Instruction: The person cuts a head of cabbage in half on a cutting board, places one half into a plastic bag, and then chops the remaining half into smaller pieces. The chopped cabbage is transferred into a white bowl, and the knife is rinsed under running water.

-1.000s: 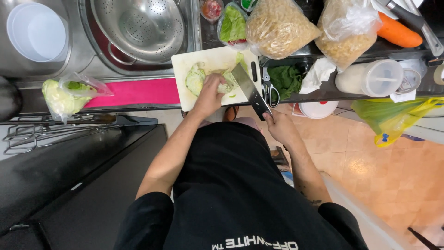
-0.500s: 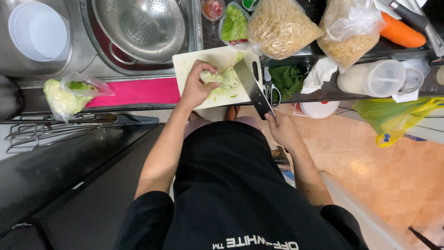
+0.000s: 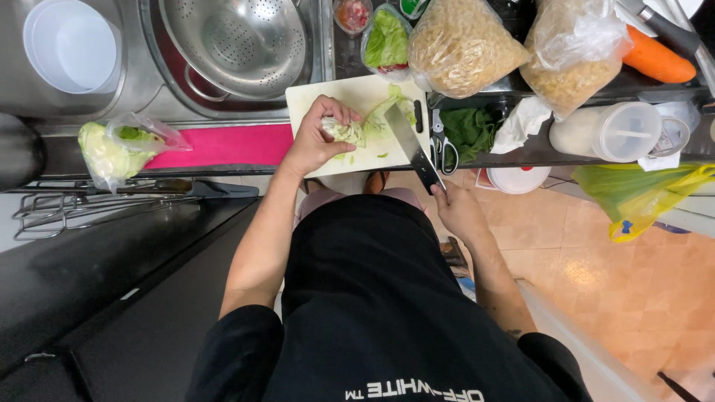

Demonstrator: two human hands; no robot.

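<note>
Left hand regripped on cabbage, right hand closed around knife

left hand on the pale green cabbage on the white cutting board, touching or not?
Touching. The head view shows the left hand with fingers curled over the pale green cabbage piece on the white plastic cutting board, no gap between them.

left hand gripping cabbage on cutting board, right hand holding knife
</note>
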